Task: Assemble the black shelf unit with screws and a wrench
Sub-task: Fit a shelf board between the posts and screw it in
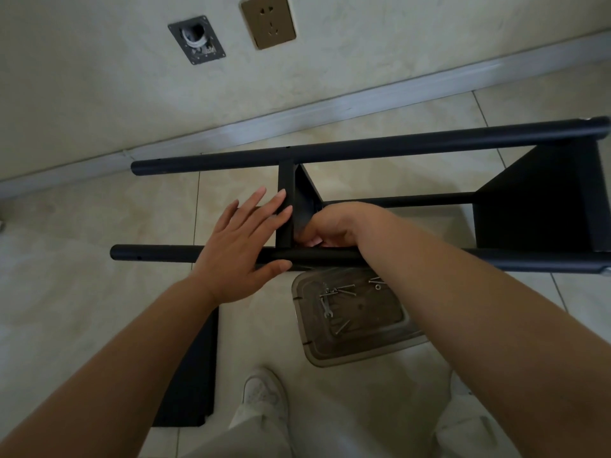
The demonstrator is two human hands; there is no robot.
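Two long black tubes (pixel 363 147) lie parallel on the tiled floor (pixel 82 276), joined by a middle shelf panel (pixel 299 200) and an end panel (pixel 542 206); together they make the half-built black shelf unit, lying on its side near the wall.

From the head view, the left hand (pixel 238 249) lies flat and open-fingered over the near tube (pixel 155 254), fingertips against the middle panel, pressing rather than gripping. The right hand (pixel 334 226) is curled at the joint just beyond the left grip, fingers tucked in behind the panel; what it pinches there I cannot tell, likely a screw.

The frame looks like stiff painted metal, smooth and liable to roll on tile, light enough to shift with one hand. Best hold is on the tube close beside the joint, where it cannot twist.

Below the right wrist sits a clear tray (pixel 357 345) with loose screws (pixel 347 290) and a small wrench (pixel 325 307), easily knocked. A spare black panel (pixel 195 375) lies under the left forearm. Open floor lies left of the grips; the wall hems the far side.
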